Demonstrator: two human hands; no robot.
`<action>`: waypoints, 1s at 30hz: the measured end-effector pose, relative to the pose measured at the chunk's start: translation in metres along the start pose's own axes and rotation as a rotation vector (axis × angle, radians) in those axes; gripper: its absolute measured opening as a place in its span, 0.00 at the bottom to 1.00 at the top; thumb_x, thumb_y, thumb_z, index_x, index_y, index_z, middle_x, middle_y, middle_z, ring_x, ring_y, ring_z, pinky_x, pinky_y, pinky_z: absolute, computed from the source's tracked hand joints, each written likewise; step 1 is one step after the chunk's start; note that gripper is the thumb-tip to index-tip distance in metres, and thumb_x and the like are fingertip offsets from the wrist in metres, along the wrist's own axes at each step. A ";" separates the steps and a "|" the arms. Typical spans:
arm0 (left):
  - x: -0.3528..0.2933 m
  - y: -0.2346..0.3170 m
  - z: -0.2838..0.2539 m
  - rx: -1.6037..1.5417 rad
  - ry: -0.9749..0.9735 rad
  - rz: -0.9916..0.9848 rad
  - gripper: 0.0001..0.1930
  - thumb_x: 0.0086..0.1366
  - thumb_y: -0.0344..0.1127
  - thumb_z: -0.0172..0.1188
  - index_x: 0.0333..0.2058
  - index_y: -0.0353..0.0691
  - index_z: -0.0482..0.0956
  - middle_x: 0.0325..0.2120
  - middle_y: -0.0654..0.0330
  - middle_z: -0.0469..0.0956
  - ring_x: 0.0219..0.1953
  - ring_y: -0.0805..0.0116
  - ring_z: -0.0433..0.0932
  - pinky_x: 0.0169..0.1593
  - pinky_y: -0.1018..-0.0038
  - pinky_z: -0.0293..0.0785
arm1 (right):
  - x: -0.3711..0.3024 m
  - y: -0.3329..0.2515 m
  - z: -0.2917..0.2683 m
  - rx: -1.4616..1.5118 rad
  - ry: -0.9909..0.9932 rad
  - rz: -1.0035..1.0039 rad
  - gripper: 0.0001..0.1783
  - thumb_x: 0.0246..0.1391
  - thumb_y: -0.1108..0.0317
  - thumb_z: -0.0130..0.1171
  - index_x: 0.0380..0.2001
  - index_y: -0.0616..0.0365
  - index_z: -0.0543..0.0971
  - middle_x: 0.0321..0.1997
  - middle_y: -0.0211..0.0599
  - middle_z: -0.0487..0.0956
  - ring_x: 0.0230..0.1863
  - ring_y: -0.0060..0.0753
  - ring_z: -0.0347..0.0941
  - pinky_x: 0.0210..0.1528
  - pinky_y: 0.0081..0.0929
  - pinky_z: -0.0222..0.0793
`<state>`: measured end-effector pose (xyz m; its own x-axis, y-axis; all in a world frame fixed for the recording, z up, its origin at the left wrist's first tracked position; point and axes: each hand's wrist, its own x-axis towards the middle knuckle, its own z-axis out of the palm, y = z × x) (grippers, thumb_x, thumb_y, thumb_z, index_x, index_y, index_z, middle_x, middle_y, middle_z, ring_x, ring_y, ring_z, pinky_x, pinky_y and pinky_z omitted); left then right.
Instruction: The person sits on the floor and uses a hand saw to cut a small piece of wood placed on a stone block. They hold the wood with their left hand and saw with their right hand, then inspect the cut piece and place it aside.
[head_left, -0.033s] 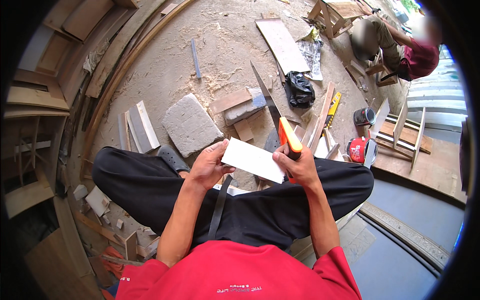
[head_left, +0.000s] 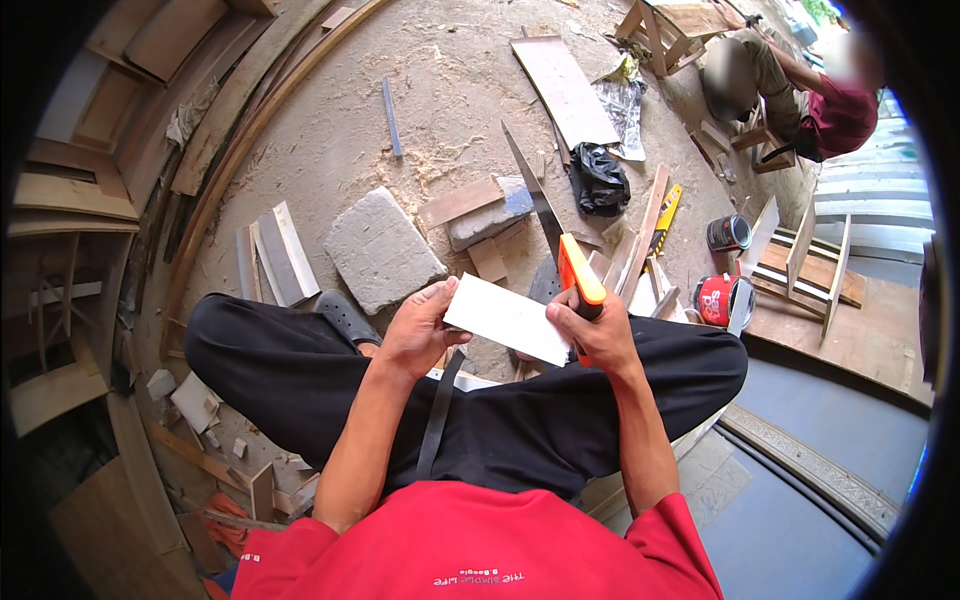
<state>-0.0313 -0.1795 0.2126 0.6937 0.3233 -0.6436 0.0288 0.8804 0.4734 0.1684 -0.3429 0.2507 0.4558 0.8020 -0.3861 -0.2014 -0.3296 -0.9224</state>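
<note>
Between my hands, above my lap, is a small white rectangular board [head_left: 508, 318], tilted down to the right. My left hand [head_left: 418, 328] pinches its left end, thumb on top. The fingers of my right hand [head_left: 598, 332] are closed round the orange, yellow and black handle of a handsaw [head_left: 552, 222]. That hand's thumb also presses on the board's right end. The saw's blade points up and away from me, apart from the board. A dark strap [head_left: 440, 415] hangs over my lap below the board.
Ahead on the dusty floor lie a concrete block [head_left: 382, 250], wood offcuts [head_left: 460, 203], a black plastic bag [head_left: 600, 180] and a long pale board [head_left: 565, 90]. Paint cans [head_left: 728, 234] and a yellow-handled tool [head_left: 667, 218] lie right. Wooden frames line the left. Another person [head_left: 835, 115] sits far right.
</note>
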 end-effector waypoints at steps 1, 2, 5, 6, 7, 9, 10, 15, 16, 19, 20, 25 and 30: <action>0.005 -0.004 -0.003 -0.005 0.017 0.027 0.16 0.72 0.49 0.52 0.42 0.42 0.79 0.31 0.66 0.81 0.31 0.78 0.80 0.32 0.78 0.79 | 0.000 0.000 0.000 0.005 0.001 0.005 0.13 0.54 0.73 0.67 0.25 0.58 0.71 0.28 0.29 0.77 0.27 0.15 0.70 0.29 0.18 0.67; 0.011 -0.008 -0.007 -0.010 0.033 0.054 0.16 0.72 0.49 0.52 0.41 0.43 0.79 0.30 0.66 0.81 0.31 0.78 0.80 0.32 0.78 0.79 | 0.000 0.000 0.000 0.010 0.002 0.011 0.13 0.54 0.73 0.67 0.25 0.58 0.71 0.28 0.29 0.77 0.27 0.15 0.70 0.30 0.18 0.67; 0.014 -0.011 -0.003 -0.005 0.133 0.144 0.15 0.72 0.48 0.52 0.39 0.42 0.79 0.29 0.64 0.81 0.29 0.77 0.79 0.31 0.78 0.79 | 0.001 0.003 -0.001 -0.014 0.017 0.011 0.13 0.54 0.73 0.67 0.25 0.58 0.71 0.28 0.29 0.77 0.28 0.16 0.71 0.31 0.19 0.68; 0.012 -0.009 0.001 0.000 0.175 0.176 0.15 0.73 0.47 0.52 0.38 0.42 0.78 0.29 0.64 0.81 0.29 0.77 0.79 0.31 0.78 0.79 | 0.001 0.004 -0.002 -0.028 0.024 0.008 0.13 0.54 0.73 0.67 0.25 0.58 0.71 0.28 0.29 0.78 0.28 0.16 0.71 0.31 0.19 0.68; 0.010 -0.007 0.004 0.058 0.193 0.197 0.14 0.73 0.46 0.51 0.40 0.42 0.78 0.30 0.63 0.81 0.29 0.77 0.79 0.32 0.77 0.79 | 0.001 0.005 -0.003 -0.035 0.033 0.011 0.13 0.54 0.73 0.67 0.25 0.58 0.71 0.28 0.29 0.78 0.29 0.17 0.71 0.32 0.20 0.68; 0.006 0.001 0.011 0.173 0.228 0.238 0.14 0.74 0.42 0.50 0.45 0.40 0.78 0.32 0.62 0.82 0.29 0.75 0.80 0.35 0.76 0.79 | 0.001 0.007 -0.004 -0.050 0.051 0.018 0.13 0.54 0.73 0.67 0.24 0.58 0.71 0.28 0.29 0.78 0.29 0.17 0.71 0.32 0.20 0.68; 0.003 0.004 0.013 0.222 0.216 0.270 0.13 0.73 0.41 0.51 0.45 0.39 0.78 0.32 0.62 0.82 0.29 0.76 0.80 0.36 0.76 0.79 | 0.001 0.007 -0.004 -0.048 0.054 0.018 0.13 0.54 0.73 0.67 0.24 0.58 0.70 0.28 0.30 0.78 0.29 0.17 0.71 0.33 0.21 0.68; -0.003 0.012 0.018 0.542 0.156 0.403 0.11 0.69 0.35 0.56 0.45 0.36 0.80 0.29 0.62 0.81 0.30 0.77 0.79 0.36 0.78 0.77 | 0.002 0.012 -0.004 -0.045 0.073 -0.027 0.13 0.54 0.72 0.67 0.24 0.59 0.71 0.28 0.29 0.78 0.29 0.17 0.71 0.32 0.21 0.68; -0.002 0.014 0.017 0.636 0.170 0.400 0.10 0.68 0.35 0.58 0.44 0.35 0.80 0.29 0.62 0.81 0.30 0.77 0.79 0.36 0.78 0.76 | 0.002 0.011 -0.003 -0.066 0.071 -0.024 0.12 0.54 0.72 0.67 0.25 0.59 0.72 0.27 0.29 0.78 0.28 0.17 0.71 0.32 0.21 0.68; 0.004 0.020 0.013 0.801 0.187 0.350 0.10 0.66 0.36 0.61 0.39 0.34 0.80 0.29 0.62 0.80 0.30 0.75 0.78 0.37 0.77 0.75 | 0.001 0.012 -0.003 -0.133 0.066 -0.026 0.10 0.54 0.71 0.67 0.27 0.60 0.75 0.26 0.28 0.77 0.27 0.17 0.71 0.31 0.20 0.68; 0.010 0.019 0.009 0.777 0.178 0.308 0.11 0.66 0.37 0.61 0.38 0.34 0.79 0.28 0.62 0.80 0.30 0.75 0.78 0.37 0.76 0.74 | 0.001 0.013 -0.003 -0.157 0.063 -0.033 0.09 0.54 0.71 0.67 0.28 0.61 0.75 0.25 0.28 0.77 0.27 0.17 0.71 0.30 0.20 0.68; 0.030 0.022 0.012 0.943 0.169 0.269 0.15 0.66 0.43 0.60 0.34 0.34 0.78 0.26 0.58 0.79 0.29 0.72 0.76 0.36 0.71 0.72 | 0.001 0.004 -0.005 -0.137 0.052 -0.012 0.08 0.55 0.70 0.66 0.29 0.62 0.76 0.25 0.28 0.78 0.27 0.17 0.72 0.31 0.20 0.68; 0.032 0.030 0.036 1.092 0.176 0.372 0.16 0.69 0.43 0.56 0.34 0.33 0.77 0.26 0.55 0.79 0.31 0.70 0.76 0.37 0.70 0.71 | 0.002 0.005 -0.011 -0.055 0.109 -0.015 0.10 0.55 0.72 0.66 0.25 0.60 0.74 0.28 0.31 0.79 0.28 0.19 0.72 0.33 0.22 0.69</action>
<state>0.0175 -0.1554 0.2280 0.6829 0.6178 -0.3898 0.5078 -0.0178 0.8613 0.1780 -0.3490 0.2453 0.5509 0.7488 -0.3686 -0.1473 -0.3474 -0.9261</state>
